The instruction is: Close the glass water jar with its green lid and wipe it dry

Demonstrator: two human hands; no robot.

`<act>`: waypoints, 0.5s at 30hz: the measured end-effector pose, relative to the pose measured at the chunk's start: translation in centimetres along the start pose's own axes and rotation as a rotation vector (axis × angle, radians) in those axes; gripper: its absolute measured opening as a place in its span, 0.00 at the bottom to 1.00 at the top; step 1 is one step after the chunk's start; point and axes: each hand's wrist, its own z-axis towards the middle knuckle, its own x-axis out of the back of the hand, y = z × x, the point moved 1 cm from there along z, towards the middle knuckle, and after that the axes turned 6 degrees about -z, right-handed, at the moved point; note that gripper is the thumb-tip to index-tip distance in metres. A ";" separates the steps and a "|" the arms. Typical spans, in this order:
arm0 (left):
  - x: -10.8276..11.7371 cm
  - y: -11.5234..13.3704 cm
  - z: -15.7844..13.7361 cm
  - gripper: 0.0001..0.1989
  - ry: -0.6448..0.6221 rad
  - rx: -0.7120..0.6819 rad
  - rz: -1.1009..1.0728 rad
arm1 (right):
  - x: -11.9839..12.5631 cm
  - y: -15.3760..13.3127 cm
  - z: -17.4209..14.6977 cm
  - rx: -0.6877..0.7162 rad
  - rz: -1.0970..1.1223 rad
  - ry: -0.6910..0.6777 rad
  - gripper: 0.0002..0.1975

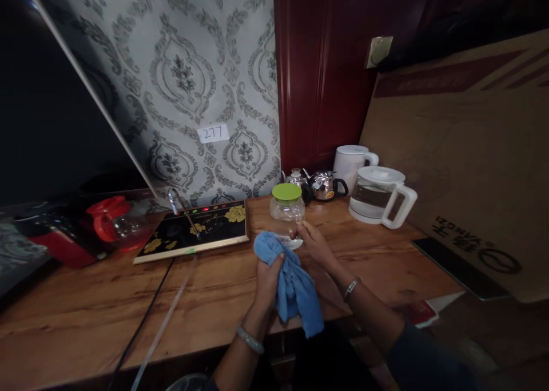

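Note:
My left hand (pixel 269 276) is closed around a blue cloth (pixel 295 288), which hangs down over the front edge of the counter. The fingers of my right hand (pixel 314 242) grip a small clear piece (pixel 291 243) with a pale shine, perhaps glass; its exact kind cannot be made out. Its left side meets the top of the cloth, which partly hides it. Just behind both hands, a round clear glass jar (pixel 287 210) with a green lid (pixel 287 192) stands upright on the wooden counter (pixel 223 282).
To the left sit a black tea stove panel (pixel 201 229) with a chrome spout (pixel 172 201), a red-lidded glass pitcher (pixel 124 225) and a red-black kettle (pixel 64 242). Small steel teapots (pixel 323 185), a white kettle (pixel 346 165) and a glass kettle (pixel 371 196) stand right, beside a large cardboard box (pixel 463 151).

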 end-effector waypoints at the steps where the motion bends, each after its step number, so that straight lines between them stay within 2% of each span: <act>1: 0.4 0.1 -0.3 0.31 0.003 0.013 0.024 | -0.3 0.4 0.7 -0.002 0.014 -0.007 0.25; 4: 2.1 1.1 -1.3 0.29 0.031 -0.012 0.134 | -1.3 1.9 3.0 -0.026 0.078 -0.039 0.25; 9: 6.1 2.5 -3.2 0.24 0.150 -0.115 0.368 | -3.4 3.9 7.0 -0.015 0.091 -0.064 0.21; 12: 8.1 2.1 -4.2 0.24 0.197 -0.125 0.462 | -4.6 4.6 9.2 -0.027 0.056 -0.033 0.18; 15: 8.9 1.4 -4.8 0.25 0.240 -0.121 0.498 | -5.7 5.2 11.2 -0.038 0.027 -0.001 0.16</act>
